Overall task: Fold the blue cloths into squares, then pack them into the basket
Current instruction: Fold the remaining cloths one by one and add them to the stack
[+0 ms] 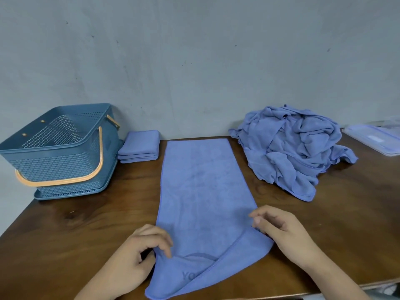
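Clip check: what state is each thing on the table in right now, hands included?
basket: upright, handle down, no cloth visible inside.
folded cloths: stacked squares beside the basket, not packed.
long cloth: flat on the table, near end lifted and partly turned.
crumpled pile: unfolded.
left hand: pinches the long cloth's near left edge.
right hand: pinches its near right edge.

I am reading only one bit of lettering: a faint, darker "YO" on the near end of the blue cloth [203,187] lying on the table [86,234], just right of my left grip [138,256]. The letters are sitting on the lower layer, and the folded-over edge is covering whatever follows them. A curved line is arching just above them. A pale patch on the clear lid [372,139] is looking too blurred to read.
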Available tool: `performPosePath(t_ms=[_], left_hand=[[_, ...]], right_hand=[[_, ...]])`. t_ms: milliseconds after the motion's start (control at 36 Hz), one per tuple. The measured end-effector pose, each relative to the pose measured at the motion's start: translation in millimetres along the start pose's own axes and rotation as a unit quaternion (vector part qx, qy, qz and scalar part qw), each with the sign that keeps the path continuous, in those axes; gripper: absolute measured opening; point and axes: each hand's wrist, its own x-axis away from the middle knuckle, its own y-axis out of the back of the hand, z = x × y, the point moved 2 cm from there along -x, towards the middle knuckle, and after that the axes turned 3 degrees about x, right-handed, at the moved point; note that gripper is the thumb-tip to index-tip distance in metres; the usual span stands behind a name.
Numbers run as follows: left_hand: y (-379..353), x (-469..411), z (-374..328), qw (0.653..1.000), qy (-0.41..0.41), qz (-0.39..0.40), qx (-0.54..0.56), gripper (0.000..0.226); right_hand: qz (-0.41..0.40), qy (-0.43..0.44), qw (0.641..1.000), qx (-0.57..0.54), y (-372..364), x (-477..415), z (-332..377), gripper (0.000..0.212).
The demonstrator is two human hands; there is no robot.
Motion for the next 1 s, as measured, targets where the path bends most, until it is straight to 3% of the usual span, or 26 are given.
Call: performPosePath(t_ms=[83,194,361,417,583,722,861,1000], left_hand=[[1,1,2,1.0,0.004,0.03,0.007,0.07],[9,5,1,0.997,0.018,0.07,0.036,0.054],[10,17,1,0.996,0.02,0.089,0.001,0.035],[10,17,-2,0.996,0.027,0.084,0.008,0.033],[9,17,-3,0.997,0.038,0.059,0.024,0.032],[7,16,-5,0.998,0.041,0.039,0.032,0.039],[10,16,0,0.997,0.05,0.04,0.048,0.012],[9,18,-1,0.975,0.109,-0.025,0.19,0.03]], right_hand=[[0.03,0.0,0.999,0.031,0,0,-5,0.021],[0.028,0.04,0.99,0.129,-1,-4,-3,0.038],[0.039,0.085,0.959,0.267,-10,2,-10,0.019],[0.049,0.09,0.953,0.286,-11,3,-11,0.023],[0.052,0.066,0.976,0.202,-6,7,-7,0.036],[0.031,0.042,0.995,0.083,2,9,-8,0.024],[-0.009,0.029,0.999,0.033,5,8,-10,0.011],[-0.049,0.023,0.998,0.013,4,5,-10,0.014]])
